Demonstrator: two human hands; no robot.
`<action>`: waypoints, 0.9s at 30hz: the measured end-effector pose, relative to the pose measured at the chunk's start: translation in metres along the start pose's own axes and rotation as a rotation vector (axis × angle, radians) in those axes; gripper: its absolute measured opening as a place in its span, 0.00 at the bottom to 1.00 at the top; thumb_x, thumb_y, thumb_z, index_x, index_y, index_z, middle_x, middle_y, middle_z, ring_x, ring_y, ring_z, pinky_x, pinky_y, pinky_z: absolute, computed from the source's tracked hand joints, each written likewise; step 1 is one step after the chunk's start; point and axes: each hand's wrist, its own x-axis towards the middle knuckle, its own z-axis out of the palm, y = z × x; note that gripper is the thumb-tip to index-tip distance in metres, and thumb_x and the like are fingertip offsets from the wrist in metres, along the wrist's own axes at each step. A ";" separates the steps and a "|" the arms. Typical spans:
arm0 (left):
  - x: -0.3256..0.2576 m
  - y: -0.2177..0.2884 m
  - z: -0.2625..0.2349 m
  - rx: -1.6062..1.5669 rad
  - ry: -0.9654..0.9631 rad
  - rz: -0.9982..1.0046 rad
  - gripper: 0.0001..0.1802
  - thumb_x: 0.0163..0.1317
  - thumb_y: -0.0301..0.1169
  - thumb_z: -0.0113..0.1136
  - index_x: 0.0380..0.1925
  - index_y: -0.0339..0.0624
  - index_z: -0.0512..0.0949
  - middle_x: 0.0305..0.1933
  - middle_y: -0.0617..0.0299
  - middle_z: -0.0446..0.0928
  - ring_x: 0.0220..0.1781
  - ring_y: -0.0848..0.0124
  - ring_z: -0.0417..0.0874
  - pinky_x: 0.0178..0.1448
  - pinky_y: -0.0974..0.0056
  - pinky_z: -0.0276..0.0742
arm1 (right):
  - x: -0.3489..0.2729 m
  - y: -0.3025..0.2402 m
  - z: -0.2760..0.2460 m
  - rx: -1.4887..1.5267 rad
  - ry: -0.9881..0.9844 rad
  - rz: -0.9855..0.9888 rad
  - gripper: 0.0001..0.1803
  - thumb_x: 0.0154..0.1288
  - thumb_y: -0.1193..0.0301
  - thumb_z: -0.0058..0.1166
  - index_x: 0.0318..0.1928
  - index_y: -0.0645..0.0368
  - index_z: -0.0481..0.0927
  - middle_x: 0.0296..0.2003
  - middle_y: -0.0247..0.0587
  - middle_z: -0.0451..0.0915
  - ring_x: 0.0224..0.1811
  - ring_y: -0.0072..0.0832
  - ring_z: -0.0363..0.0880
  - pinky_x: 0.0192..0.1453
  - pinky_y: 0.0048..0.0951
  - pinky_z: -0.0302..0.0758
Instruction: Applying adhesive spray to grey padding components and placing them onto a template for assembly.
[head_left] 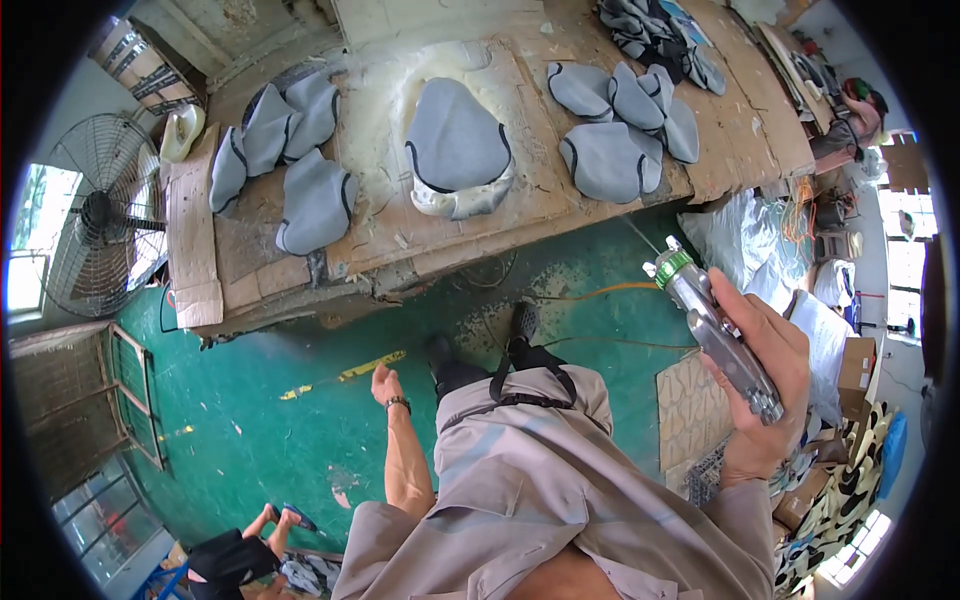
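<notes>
My right hand is raised and wrapped around a metal spray gun with a green ring near its nozzle. The gun points toward the table, and a thin streak leads out from its nozzle. My left hand hangs low at my side with its fingers loosely curled and nothing seen in it. On the cardboard-covered table, a grey fabric cover with black edging lies over a pale padded form. Cream-coloured residue surrounds it.
Grey fabric pieces lie left and right on the table. A large fan stands far left. An orange hose crosses the green floor. Another person is at the far right; another person's legs show lower left.
</notes>
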 end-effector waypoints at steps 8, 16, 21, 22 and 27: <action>0.061 -0.046 -0.071 0.316 -0.198 -0.300 0.25 0.54 0.20 0.67 0.55 0.42 0.88 0.50 0.53 0.90 0.52 0.65 0.89 0.63 0.63 0.82 | -0.017 -0.094 0.055 -0.117 -0.041 -0.020 0.34 0.54 0.77 0.65 0.65 0.65 0.82 0.38 0.48 0.84 0.38 0.32 0.82 0.45 0.27 0.75; 0.109 -0.055 -0.103 0.432 -0.283 -0.282 0.23 0.55 0.26 0.69 0.53 0.42 0.89 0.47 0.55 0.91 0.48 0.66 0.90 0.55 0.63 0.84 | -0.036 -0.181 0.115 -0.325 0.066 -0.043 0.33 0.54 0.74 0.61 0.64 0.67 0.83 0.36 0.48 0.85 0.36 0.33 0.82 0.45 0.28 0.75; 0.108 -0.052 -0.100 0.405 -0.329 -0.272 0.22 0.56 0.29 0.68 0.53 0.47 0.90 0.46 0.57 0.91 0.43 0.67 0.89 0.47 0.63 0.84 | -0.048 -0.211 0.123 -0.434 -0.122 -0.227 0.36 0.52 0.81 0.68 0.66 0.60 0.82 0.33 0.46 0.86 0.31 0.37 0.86 0.35 0.34 0.78; 0.106 -0.051 -0.100 0.401 -0.346 -0.255 0.22 0.56 0.30 0.68 0.53 0.48 0.90 0.46 0.58 0.91 0.41 0.68 0.89 0.44 0.64 0.84 | -0.053 -0.214 0.124 -0.436 -0.126 -0.226 0.36 0.52 0.81 0.68 0.66 0.60 0.82 0.33 0.46 0.86 0.31 0.37 0.86 0.35 0.34 0.78; 0.089 -0.043 -0.086 0.465 -0.409 -0.290 0.23 0.55 0.30 0.68 0.53 0.49 0.90 0.44 0.59 0.91 0.39 0.68 0.88 0.44 0.63 0.84 | -0.078 -0.216 0.130 -0.491 -0.176 -0.265 0.36 0.53 0.75 0.70 0.66 0.64 0.81 0.31 0.46 0.84 0.28 0.36 0.84 0.32 0.35 0.78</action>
